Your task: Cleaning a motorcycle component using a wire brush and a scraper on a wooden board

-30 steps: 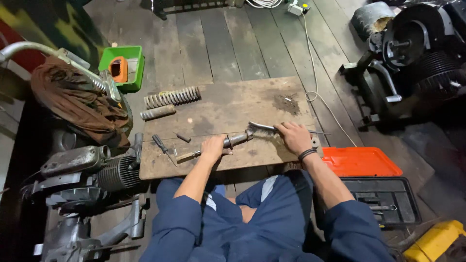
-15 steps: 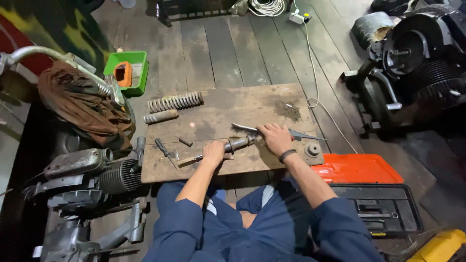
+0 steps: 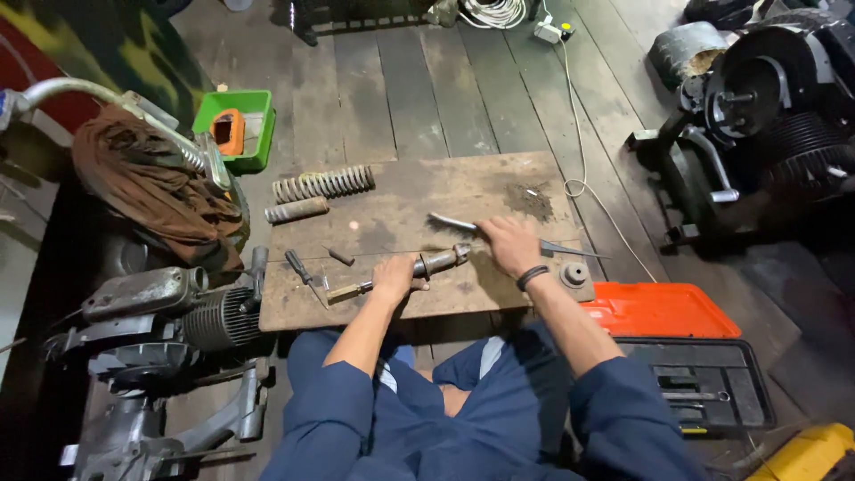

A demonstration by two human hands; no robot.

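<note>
Right hand [image 3: 509,246] shifted left, green bin [image 3: 254,151] holding orange tool [image 3: 229,130]

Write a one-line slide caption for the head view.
Left hand grips a metal rod on a board; right hand holds long pliers.

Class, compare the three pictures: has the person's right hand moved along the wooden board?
Yes. The right hand has moved left along the wooden board, away from its right edge and the small round part, toward the metal rod.
</note>
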